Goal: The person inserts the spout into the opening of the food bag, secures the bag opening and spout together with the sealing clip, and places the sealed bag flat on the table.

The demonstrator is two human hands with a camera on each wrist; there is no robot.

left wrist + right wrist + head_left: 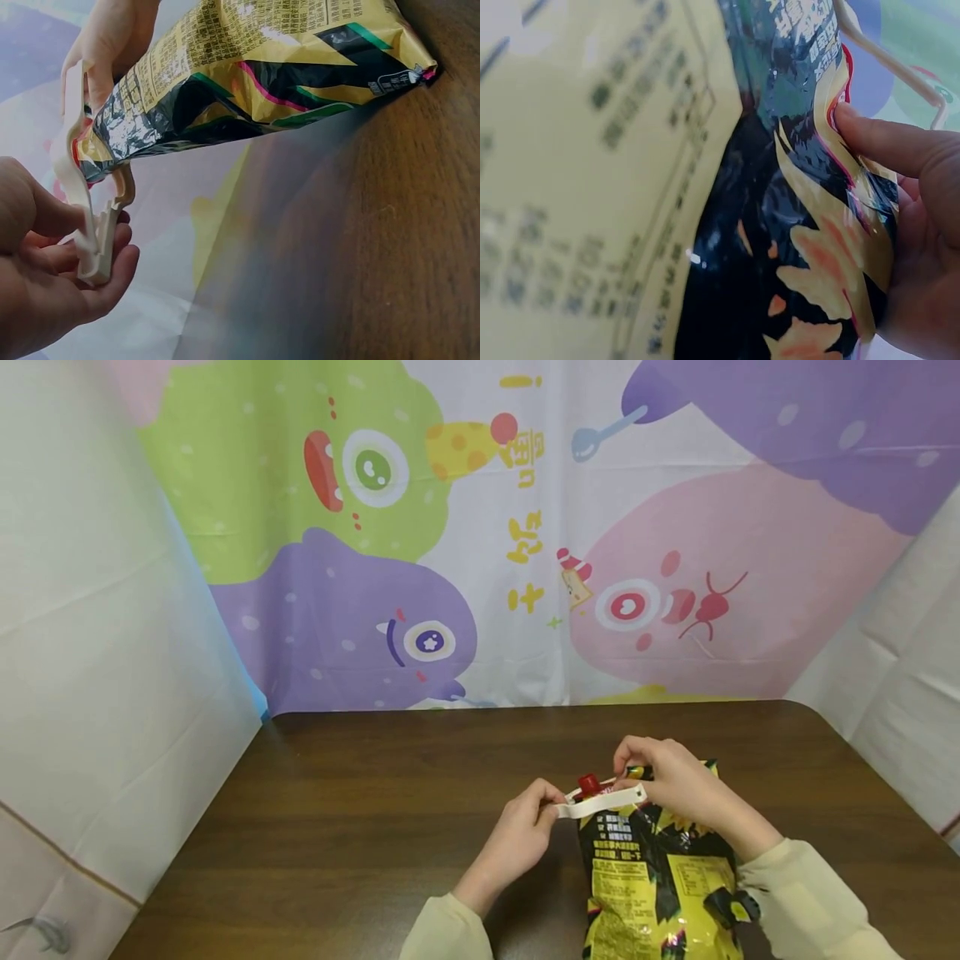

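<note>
A black and yellow snack bag with printed text stands on the table's right side, its top toward the far edge. Across that top lies a white bag sealing clip, its two arms spread with the bag's top between them. A red cap shows just behind the near arm. My left hand pinches the clip's left end between thumb and fingers, as the left wrist view also shows. With thumb and fingers, my right hand grips the bag's upper right edge; its fingertips are partly hidden behind the bag.
The dark wooden table extends to the left of the bag. A cloth printed with cartoon monsters hangs behind the far edge, and pale cloth walls stand at both sides.
</note>
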